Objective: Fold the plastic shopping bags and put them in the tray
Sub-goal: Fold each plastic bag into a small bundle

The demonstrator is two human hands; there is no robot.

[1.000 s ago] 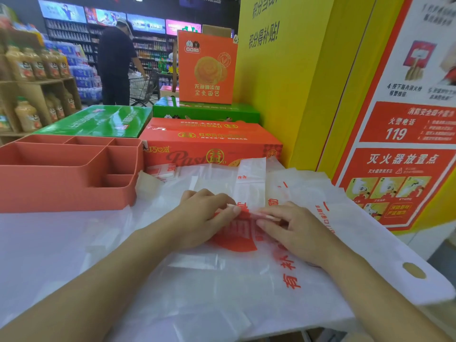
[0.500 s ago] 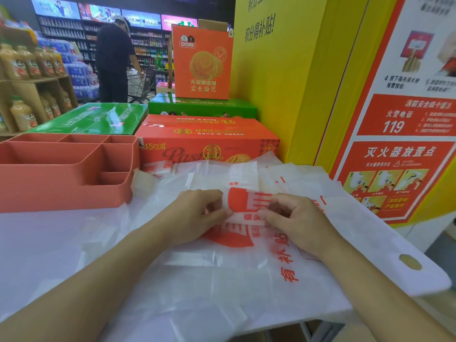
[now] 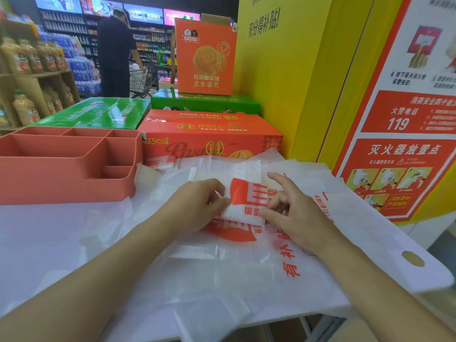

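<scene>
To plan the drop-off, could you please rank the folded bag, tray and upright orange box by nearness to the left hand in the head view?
1. Folded bag, pinched by the left hand.
2. Tray, to its left.
3. Upright orange box, far behind.

Hands: 2, left hand (image 3: pixel 195 206) & right hand (image 3: pixel 293 215). Part-folded bag (image 3: pixel 244 203) in the fingers: 1. Loose bags (image 3: pixel 222 267) spread flat: several, overlapping, exact no. can't tell. Folded bags (image 3: pixel 160 164) beside the tray: 1 small stack, no. unclear. Tray (image 3: pixel 61 186): 1, w/ at least 5 compartments. Boxes: 4 total, i.e. 2 green boxes (image 3: pixel 98 112) + 2 orange boxes (image 3: pixel 209 134). Shopper (image 3: pixel 114 50): 1, w/ 1 cart (image 3: pixel 140 80). Poster (image 3: pixel 404 144): 1. Juice bottles (image 3: pixel 24 58) on shelves: a dozen-plus.
</scene>
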